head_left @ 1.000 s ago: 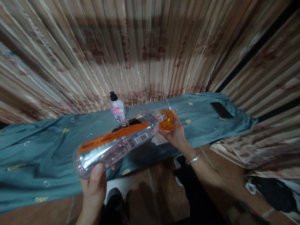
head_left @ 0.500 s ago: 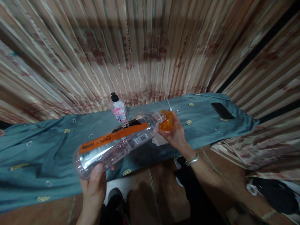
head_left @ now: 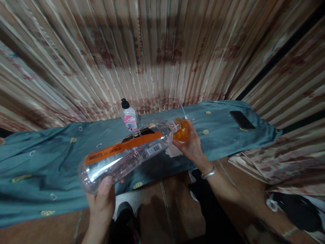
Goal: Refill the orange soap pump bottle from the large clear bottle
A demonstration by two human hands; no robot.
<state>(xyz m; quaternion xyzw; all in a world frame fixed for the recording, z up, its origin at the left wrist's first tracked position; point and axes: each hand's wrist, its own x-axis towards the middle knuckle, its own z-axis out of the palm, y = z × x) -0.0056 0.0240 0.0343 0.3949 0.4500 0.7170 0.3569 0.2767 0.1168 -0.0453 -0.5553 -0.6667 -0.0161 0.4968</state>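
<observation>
My left hand [head_left: 101,200] is wrapped round the base end of a large clear plastic bottle [head_left: 124,150] with an orange, black and silver label. The bottle lies tilted across the view, its neck higher and to the right. My right hand [head_left: 193,145] grips a small see-through orange container [head_left: 182,130] against the bottle's mouth. Whether the mouth sits inside the container or only touches it, I cannot tell. A thin pale tube [head_left: 182,109] sticks up beside the right thumb and forefinger. Below the neck shows a torn-edged whitish piece [head_left: 174,150], partly hidden by the hand.
A clear bottle with a black cap and pink label [head_left: 130,120] stands behind the large bottle. A dark phone [head_left: 242,120] lies at the right on the teal cloth [head_left: 56,152]. Pleated curtains [head_left: 157,61] hang behind. Tiled floor [head_left: 149,210] and feet show below.
Hardly anything differs. The whole view has shifted slightly, and both hands keep the same hold on the bottle and the orange container.
</observation>
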